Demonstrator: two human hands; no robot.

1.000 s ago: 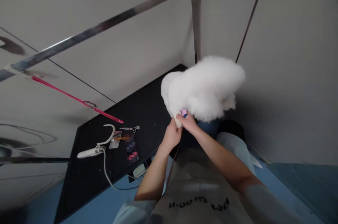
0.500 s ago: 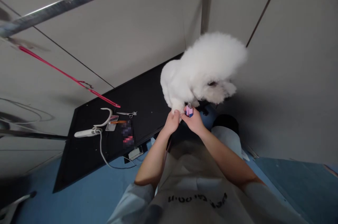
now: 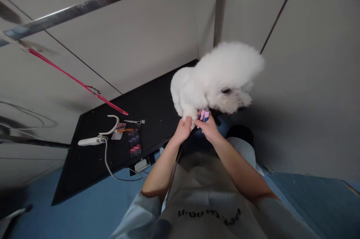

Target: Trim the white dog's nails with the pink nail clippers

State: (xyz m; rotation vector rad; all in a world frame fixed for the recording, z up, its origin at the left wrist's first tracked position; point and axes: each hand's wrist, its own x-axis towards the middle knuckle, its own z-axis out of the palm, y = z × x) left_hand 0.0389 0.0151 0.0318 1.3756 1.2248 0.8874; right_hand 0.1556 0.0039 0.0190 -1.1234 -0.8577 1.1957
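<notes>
A fluffy white dog (image 3: 194, 85) is on the black grooming table (image 3: 152, 100), near its right end, with its head turned to the right. My left hand (image 3: 184, 129) is closed around one of the dog's front paws (image 3: 192, 122), thumb on top. Close beside it, my right hand (image 3: 208, 128) grips pink-and-blue nail clippers (image 3: 204, 115). The clippers' handles point up out of my fingers; their cutting end is hard to make out. My right fingertips are at the paw, and I cannot tell whether they touch it.
Scissors (image 3: 136, 122), a white corded device (image 3: 91, 141), a clear flat piece (image 3: 118, 132) and a blurred-out item (image 3: 135, 142) lie on the table's left part. A red leash (image 3: 64, 72) hangs from a metal bar (image 3: 84, 8). Walls stand behind and right.
My right hand and the clippers have shifted slightly right, and the clippers have turned a little. The dog's head sits slightly lower. My left hand stays on the paw; the view has shifted slightly.
</notes>
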